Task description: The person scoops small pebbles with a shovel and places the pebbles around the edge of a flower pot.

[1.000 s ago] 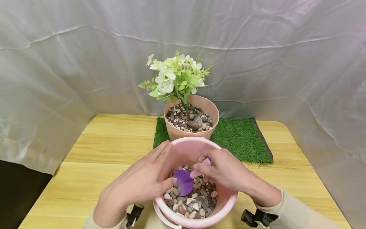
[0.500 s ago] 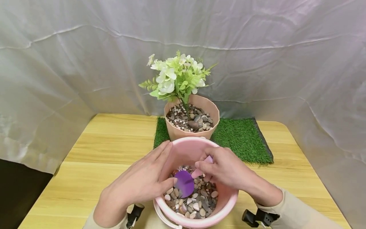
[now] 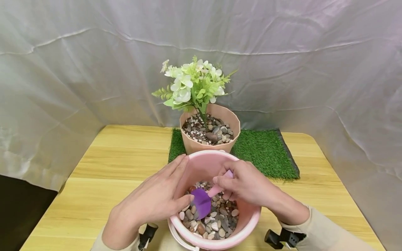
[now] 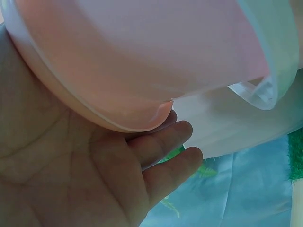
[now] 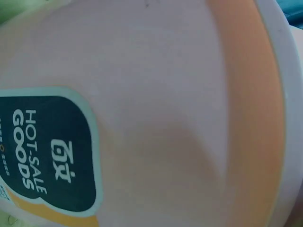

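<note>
A pink bucket [image 3: 209, 164] with pebbles [image 3: 216, 225] in its bottom stands at the front of the table. My left hand [image 3: 154, 195] rests on its left rim, fingers fairly straight along the outside and thumb over the inside. The left wrist view has the palm of the left hand [image 4: 94, 175] against the bucket's rim. Inside the bucket, my right hand [image 3: 246, 184] grips the pink handle of a small toy shovel [image 3: 201, 205]. Its purple blade sits low among the pebbles, close by the left thumb. Only the bucket's outer wall with a label [image 5: 52, 151] fills the right wrist view.
Right behind the bucket, a peach flowerpot [image 3: 207, 144] holds pebbles and a plant with white flowers [image 3: 196, 82]. It stands on a green turf mat [image 3: 263, 153] on the wooden table [image 3: 119, 157]. Grey cloth [image 3: 282, 69] hangs around the back and sides.
The purple blade has tipped and shifted slightly toward me among the pebbles, and a few pebbles have moved beside it. The left hand and the bucket stay in place.
</note>
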`<state>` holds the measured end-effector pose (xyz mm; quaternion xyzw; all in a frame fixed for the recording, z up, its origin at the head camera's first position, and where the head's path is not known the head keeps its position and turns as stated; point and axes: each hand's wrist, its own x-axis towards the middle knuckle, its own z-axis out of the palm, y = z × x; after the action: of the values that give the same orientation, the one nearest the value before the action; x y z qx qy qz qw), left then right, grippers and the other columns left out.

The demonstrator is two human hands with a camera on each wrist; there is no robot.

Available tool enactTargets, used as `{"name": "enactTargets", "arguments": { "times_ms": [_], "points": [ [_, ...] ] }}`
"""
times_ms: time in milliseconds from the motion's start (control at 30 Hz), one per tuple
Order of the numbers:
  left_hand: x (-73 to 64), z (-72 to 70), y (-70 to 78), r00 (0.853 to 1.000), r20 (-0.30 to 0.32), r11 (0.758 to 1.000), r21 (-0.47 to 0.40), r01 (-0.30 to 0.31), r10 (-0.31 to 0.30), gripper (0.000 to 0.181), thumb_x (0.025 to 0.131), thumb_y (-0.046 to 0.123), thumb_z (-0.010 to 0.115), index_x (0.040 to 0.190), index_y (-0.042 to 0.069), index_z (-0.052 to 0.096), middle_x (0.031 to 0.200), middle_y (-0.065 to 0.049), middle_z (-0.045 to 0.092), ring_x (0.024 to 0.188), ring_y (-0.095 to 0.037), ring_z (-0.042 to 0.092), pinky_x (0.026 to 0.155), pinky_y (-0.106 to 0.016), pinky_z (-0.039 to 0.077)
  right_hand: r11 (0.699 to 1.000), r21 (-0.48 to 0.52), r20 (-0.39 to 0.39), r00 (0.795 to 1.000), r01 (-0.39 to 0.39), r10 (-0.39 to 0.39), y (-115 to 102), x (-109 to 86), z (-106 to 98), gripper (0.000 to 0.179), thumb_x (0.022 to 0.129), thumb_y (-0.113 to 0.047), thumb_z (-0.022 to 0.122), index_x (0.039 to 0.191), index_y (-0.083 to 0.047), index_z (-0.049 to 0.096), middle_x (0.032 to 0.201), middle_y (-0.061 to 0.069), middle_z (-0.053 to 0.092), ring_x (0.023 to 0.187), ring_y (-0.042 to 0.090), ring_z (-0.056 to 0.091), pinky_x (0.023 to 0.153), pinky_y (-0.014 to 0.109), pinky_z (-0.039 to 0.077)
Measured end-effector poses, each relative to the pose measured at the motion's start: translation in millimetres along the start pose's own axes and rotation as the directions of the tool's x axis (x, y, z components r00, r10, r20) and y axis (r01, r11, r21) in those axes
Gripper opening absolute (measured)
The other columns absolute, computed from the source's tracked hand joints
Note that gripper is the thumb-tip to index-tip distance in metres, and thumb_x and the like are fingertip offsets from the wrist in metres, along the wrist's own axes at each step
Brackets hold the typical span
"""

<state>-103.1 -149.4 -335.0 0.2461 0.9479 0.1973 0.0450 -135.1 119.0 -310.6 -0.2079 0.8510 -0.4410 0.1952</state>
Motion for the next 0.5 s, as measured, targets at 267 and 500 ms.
{"name": "enactTargets", "arguments": {
  "times_ms": [267,500],
  "points": [
    [0.0,-0.2,-0.3,1.000,0.002,1.000,-0.006,0.001,-0.001,0.099,0.096,0.051,0.067,0.169,0.008,0.016,0.177,-0.012,0.014,0.162,-0.029,0.020,0.130,-0.049,0.027,0.997,0.063,0.014,0.999,-0.041,0.040,-0.7,0.2,-4.2,0.022,0.101,-0.025,0.072,0.099,-0.003,0.069,0.081,0.003,0.080,0.063,0.025,0.073,0.056,0.038,0.064],
    [-0.5,-0.8,-0.5,1.000,0.011,1.000,-0.010,0.009,-0.009,0.100,0.097,0.052,0.067,0.170,0.010,0.014,0.177,-0.012,0.013,0.162,-0.030,0.020,0.130,-0.050,0.027,0.994,0.099,0.023,0.999,-0.045,0.043,-0.6,-2.0,-10.2,0.024,0.102,-0.023,0.071,0.103,0.001,0.071,0.078,0.007,0.078,0.063,0.025,0.073,0.057,0.038,0.065]
  ]
}}
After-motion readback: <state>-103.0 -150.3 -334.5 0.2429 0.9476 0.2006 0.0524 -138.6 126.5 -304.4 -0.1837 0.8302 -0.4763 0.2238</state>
